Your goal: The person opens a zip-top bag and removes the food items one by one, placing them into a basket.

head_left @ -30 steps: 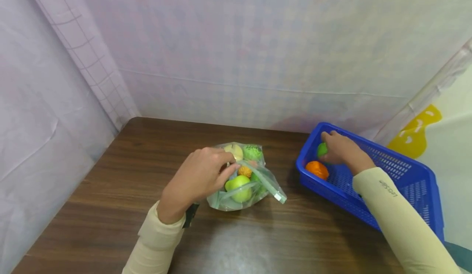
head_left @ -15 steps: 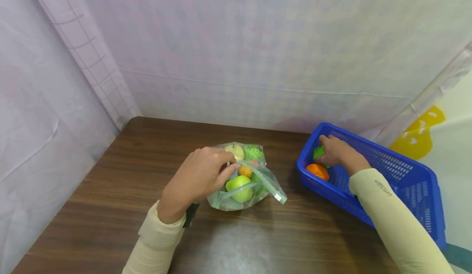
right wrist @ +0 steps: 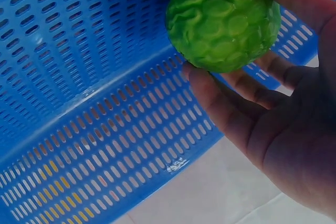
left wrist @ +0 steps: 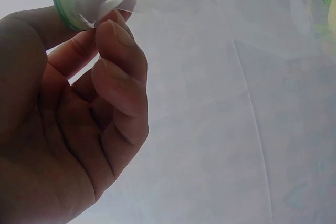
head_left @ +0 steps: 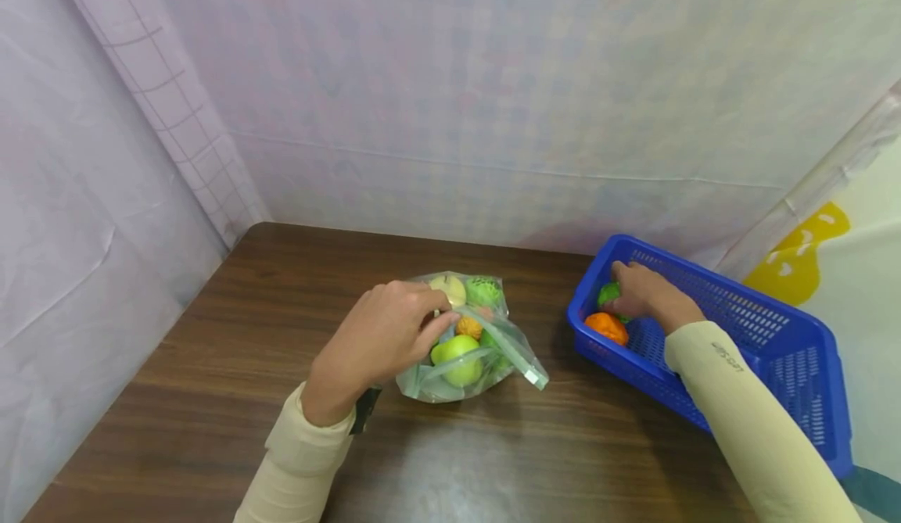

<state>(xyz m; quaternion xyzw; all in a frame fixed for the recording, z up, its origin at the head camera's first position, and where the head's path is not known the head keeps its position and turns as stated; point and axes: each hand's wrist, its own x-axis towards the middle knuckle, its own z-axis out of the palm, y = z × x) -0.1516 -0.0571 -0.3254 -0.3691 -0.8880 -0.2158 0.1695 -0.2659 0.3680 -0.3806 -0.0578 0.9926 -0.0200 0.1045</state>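
Observation:
My left hand pinches the upper edge of a clear zip bag on the table; in the left wrist view its green zip strip runs between thumb and fingers. Through the plastic show a green pear, a pale yellow round fruit, a bumpy green fruit and a rough orange-yellow one. Inside the blue basket, my right hand grips a bumpy green custard apple, fingers and thumb around its side. An orange fruit lies right beside it.
The perforated basket stands at the right of the dark wooden table, its far end close to the cloth backdrop. More cloth hangs at the left and right sides, with a yellow print on the right.
My right hand has shifted slightly left within the basket and closed around the custard apple, which has moved a little left and down. The left hand and the bag stay in place.

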